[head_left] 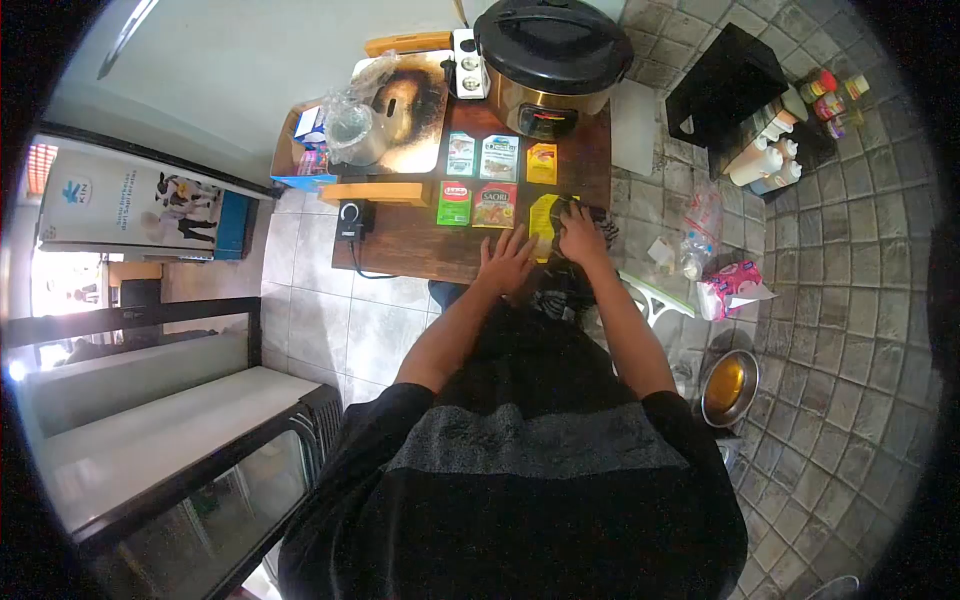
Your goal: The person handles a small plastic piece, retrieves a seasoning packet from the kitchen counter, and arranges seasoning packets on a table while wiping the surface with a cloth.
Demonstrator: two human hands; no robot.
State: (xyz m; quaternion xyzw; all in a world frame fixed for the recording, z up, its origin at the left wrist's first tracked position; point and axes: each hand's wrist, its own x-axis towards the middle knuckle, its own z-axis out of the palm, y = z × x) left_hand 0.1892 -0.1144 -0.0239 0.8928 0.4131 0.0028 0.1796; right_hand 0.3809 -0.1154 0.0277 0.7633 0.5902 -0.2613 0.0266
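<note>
Several seasoning packets lie in two rows on the dark wooden table. My left hand (508,262) rests with fingers spread at the table's near edge, just below the brown SAORI packet (495,205) and left of the yellow packet (541,222). Over the right edge of that yellow packet, my right hand (582,240) has its fingers stretched out, touching a black item beside it. A black-and-white patterned cloth (608,228) shows just right of this hand. Nearby lie a green packet (454,204), two pale packets (461,154) (499,157) and a yellow-orange packet (541,163).
A large rice cooker (550,60) and a white power strip (470,68) occupy the table's far side. At left is a scorched griddle (420,100) with a plastic-wrapped container (355,135). To the right are bottles (755,162), a pink tissue pack (728,290) and a pan of oil (729,388).
</note>
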